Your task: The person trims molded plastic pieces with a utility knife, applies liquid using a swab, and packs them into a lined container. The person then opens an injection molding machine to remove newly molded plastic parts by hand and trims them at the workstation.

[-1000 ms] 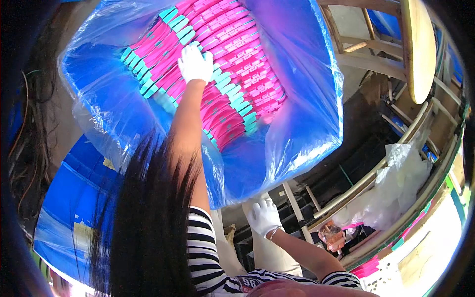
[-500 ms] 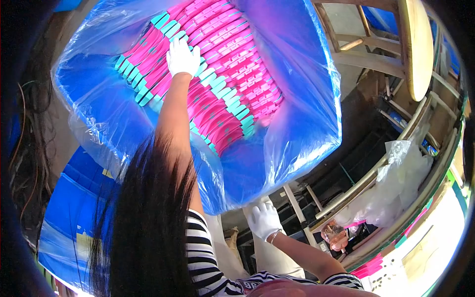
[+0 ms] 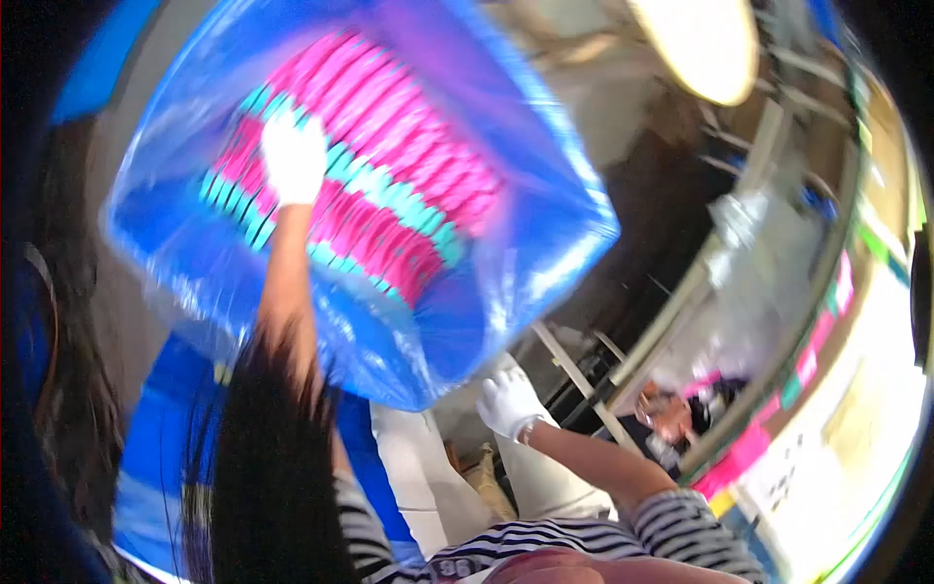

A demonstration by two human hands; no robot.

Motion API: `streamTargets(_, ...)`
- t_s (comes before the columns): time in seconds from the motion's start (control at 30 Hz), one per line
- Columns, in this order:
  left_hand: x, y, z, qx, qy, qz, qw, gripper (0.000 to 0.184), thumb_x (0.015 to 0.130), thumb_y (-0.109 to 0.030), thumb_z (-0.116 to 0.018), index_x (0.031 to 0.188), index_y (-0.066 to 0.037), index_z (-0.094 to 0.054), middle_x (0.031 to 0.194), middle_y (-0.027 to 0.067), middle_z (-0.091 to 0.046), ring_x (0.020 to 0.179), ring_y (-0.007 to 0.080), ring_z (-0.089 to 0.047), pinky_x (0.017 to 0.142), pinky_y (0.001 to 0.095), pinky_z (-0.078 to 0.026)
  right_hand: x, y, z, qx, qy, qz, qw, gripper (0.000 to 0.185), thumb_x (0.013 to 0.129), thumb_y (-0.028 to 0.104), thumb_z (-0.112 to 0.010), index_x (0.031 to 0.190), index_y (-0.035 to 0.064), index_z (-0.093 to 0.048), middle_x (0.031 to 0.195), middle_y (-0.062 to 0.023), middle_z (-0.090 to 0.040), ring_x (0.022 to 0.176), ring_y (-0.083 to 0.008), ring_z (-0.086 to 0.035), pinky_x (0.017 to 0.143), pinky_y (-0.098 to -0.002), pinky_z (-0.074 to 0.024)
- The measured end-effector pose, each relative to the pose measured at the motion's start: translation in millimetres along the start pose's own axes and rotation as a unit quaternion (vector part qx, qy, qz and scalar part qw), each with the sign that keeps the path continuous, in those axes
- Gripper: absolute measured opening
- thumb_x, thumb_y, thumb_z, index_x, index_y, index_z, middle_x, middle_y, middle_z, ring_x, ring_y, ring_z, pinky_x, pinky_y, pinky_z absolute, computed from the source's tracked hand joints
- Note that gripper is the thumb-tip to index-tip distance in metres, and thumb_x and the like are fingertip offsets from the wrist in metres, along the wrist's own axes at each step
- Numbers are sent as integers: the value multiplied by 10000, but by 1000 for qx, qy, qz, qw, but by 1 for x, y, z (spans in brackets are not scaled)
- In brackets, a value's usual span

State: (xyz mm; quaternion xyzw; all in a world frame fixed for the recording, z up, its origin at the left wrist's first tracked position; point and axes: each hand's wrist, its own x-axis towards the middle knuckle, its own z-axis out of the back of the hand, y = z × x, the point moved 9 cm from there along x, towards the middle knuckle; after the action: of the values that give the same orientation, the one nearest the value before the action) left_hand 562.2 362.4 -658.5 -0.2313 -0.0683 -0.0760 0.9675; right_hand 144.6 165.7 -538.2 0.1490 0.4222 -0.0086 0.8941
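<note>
Pink-and-teal pieces (image 3: 375, 180) inside blue bin (image 3: 540, 209)

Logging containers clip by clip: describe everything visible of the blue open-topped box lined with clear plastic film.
The blue box has angular corners and looks like plastic. Shiny, wrinkled clear film lines it and hangs over its rim. Its opening faces the camera, showing packed rows of pink-and-turquoise pieces inside. The white-gloved left hand reaches in over them; the white-gloved right hand is by its near corner, contact unclear.
</note>
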Motion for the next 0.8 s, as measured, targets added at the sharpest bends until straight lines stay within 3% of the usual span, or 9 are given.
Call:
streamTargets(0.03,-23,5,-7,-59,135,114,983,449,912,-309,-526,1186,46,-555,1213,229,-564,1134,363,-509,1023,447,-340,-4,-4,2,7,20,-12,1000,218,783,255,-564,841,51,-614,858,-157,-603,860,-322,-591,836,-467,-430)
streamTargets(0.17,-137,-67,50,-99,135,95,981,393,919,-262,-553,1212,-1,-530,1229,237,-525,1161,385,-460,1008,468,-351,-26,0,20,71,119,-42,989,186,736,203,-581,851,61,-622,836,-151,-610,803,-321,-609,762,-428,-481)
streamTargets(0.23,-194,-112,93,-190,205,182,943,327,918,-208,-543,1173,-3,-537,1153,232,-524,1111,382,-483,956,457,-381,-60,27,62,185,-77,-31,979,180,740,189,-586,871,73,-630,837,-154,-605,806,-339,-600,740,-440,-478)
streamTargets(0.4,-304,-176,179,-155,346,83,922,222,891,-142,-541,1037,24,-564,1070,207,-544,1042,354,-513,916,429,-406,-225,17,299,246,-441,55,862,151,686,193,-619,770,68,-628,802,-146,-581,787,-348,-576,679,-462,-462)
streamTargets(0.47,-322,-180,216,-133,375,78,914,204,878,-131,-550,1013,21,-573,1046,199,-551,1030,346,-518,911,424,-410,-304,-56,361,98,-448,-75,885,159,765,173,-582,875,59,-596,820,-137,-556,778,-349,-539,728,-436,-447)
streamTargets(0.5,-326,-184,226,-124,381,68,914,196,871,-128,-555,1002,17,-578,1034,196,-554,1020,345,-520,907,422,-412,-349,-102,386,51,-494,-136,857,143,664,189,-621,711,54,-611,794,-138,-574,802,-342,-563,707,-447,-460)
streamTargets(0.6,-323,-180,258,-67,335,56,938,220,851,-155,-576,998,7,-602,1001,200,-568,992,359,-518,889,426,-420,-466,-321,366,123,-691,-346,623,177,793,216,-606,862,52,-607,870,-166,-567,842,-344,-546,757,-415,-451)
streamTargets(0.7,-333,-160,280,-13,293,84,952,244,874,-171,-549,1009,26,-598,995,195,-587,972,328,-533,892,425,-428,-536,-511,296,158,-612,-602,489,613,654,488,-738,1020,19,-592,1035,-187,-606,1048,-347,-567,915,-409,-461)
streamTargets(0.8,-333,-186,316,65,358,62,929,304,880,-256,-515,928,2,-667,935,238,-644,866,419,-573,814,489,-429,-555,-597,252,236,-489,-698,466,808,602,561,-767,1130,1,-521,1165,-220,-567,1070,-350,-582,884,-442,-494)
